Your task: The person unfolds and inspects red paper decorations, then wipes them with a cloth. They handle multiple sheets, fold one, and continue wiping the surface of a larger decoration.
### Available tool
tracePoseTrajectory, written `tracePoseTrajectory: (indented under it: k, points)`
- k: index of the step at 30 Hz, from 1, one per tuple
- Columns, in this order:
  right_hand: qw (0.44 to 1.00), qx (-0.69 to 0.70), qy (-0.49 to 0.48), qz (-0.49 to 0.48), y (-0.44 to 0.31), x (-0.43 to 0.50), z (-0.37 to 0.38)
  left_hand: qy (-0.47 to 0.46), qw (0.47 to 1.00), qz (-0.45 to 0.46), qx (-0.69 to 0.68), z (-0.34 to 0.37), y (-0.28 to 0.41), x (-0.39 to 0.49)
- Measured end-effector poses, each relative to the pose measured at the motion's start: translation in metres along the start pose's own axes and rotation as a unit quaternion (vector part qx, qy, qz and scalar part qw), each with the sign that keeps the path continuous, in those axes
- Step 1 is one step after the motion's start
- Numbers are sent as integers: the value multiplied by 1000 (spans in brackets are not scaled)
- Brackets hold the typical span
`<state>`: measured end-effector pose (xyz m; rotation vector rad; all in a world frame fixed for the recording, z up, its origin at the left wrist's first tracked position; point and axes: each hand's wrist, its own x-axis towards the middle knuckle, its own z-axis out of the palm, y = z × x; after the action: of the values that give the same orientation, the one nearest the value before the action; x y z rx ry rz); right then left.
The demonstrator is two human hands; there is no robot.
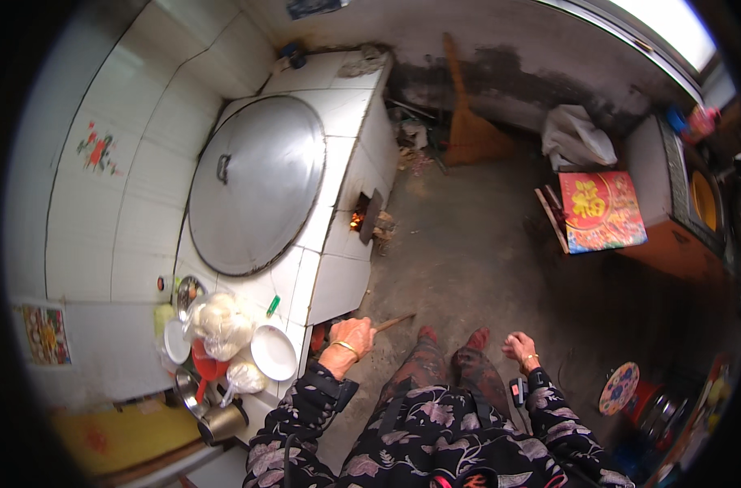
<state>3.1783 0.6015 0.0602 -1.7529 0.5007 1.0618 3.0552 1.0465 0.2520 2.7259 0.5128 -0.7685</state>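
My left hand, with a gold bracelet at the wrist, grips a thin wooden stick that points out to the right over the floor. My right hand hangs beside my knee with loosely curled fingers, and nothing shows in it. Ahead on the left stands a white-tiled stove with a large round metal lid on top. A fire glows in the stove's front opening, beside a dark metal door plate that stands ajar. A green lighter-like object lies on the tiles.
Near the stove's close corner are a white bowl, a bag of pale round food, a red ladle and a metal pot. A broom leans on the far wall. A red printed board lies right, before a cabinet.
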Motion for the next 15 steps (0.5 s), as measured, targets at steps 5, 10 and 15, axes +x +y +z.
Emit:
tracePoseTrajectory:
  k: [5,10,15]
  points:
    - [985,53,113,118,120,-57,-52,16,998,58,13,-14,-9,13]
    - [964,65,172,190,185,-119,-59,2,994,91,65,-37,19,38]
    - [959,51,165,227,185,-142,-38,-10,991,118,65,-63,36,40]
